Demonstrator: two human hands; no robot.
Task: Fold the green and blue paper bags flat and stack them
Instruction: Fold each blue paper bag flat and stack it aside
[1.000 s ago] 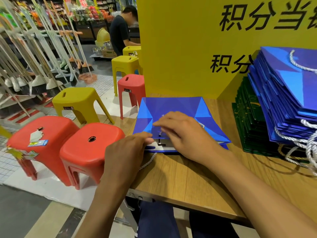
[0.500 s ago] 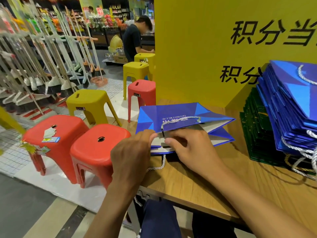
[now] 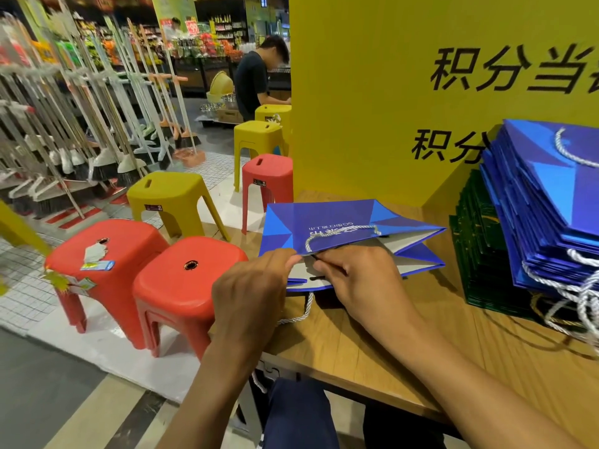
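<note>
A blue paper bag [image 3: 334, 223] lies on its side on the wooden table [image 3: 372, 345], its mouth toward me and partly spread, white inside showing. My left hand [image 3: 251, 293] pinches the top edge of the mouth at its left corner. My right hand [image 3: 359, 280] grips the mouth edge near the white rope handle [image 3: 340, 230], fingers tucked inside. At the right, a stack of flat blue bags [image 3: 547, 202] leans on a stack of flat green bags [image 3: 479, 251].
A yellow board [image 3: 372, 92] with black characters stands behind the table. Red stools [image 3: 188, 280] and yellow stools [image 3: 171, 196] stand left of the table. Brooms hang on racks at far left. A person in a dark shirt [image 3: 252, 79] stands behind.
The blue bag lay flat under both hands a second ago. Now its top panel is lifted and the mouth is spread, gusset showing at the right. The view has tilted upward.
</note>
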